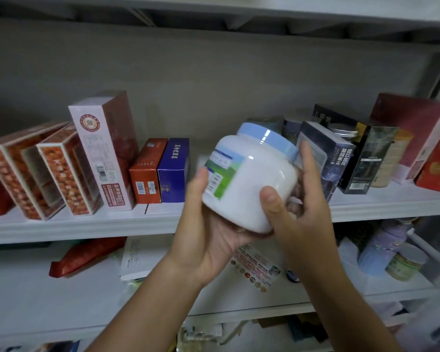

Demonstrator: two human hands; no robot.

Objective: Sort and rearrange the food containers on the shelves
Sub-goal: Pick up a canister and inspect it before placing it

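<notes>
Nearest the lens, the left hand (208, 232) cups the white jar (252, 179) from below, thumb curled onto its label, while the right hand (300, 212) grips the other side — thumb on the front, fingers round the back by the blue lid (269, 138). The jar hangs tilted, off the middle shelf (87, 227), just before its front edge. I judge the step to be choosing its place; it is not yet set down. Along the shelf stand leaning orange-print boxes (36, 171), a tall pink box (99, 153) and a blue box (173, 171). Next comes bare board, mostly hidden behind the jar, then crowded dark boxes (325, 158). That gap looks the likeliest slot — the move calls for righting the jar and clearing the lip without nudging the leaning dark boxes.
</notes>
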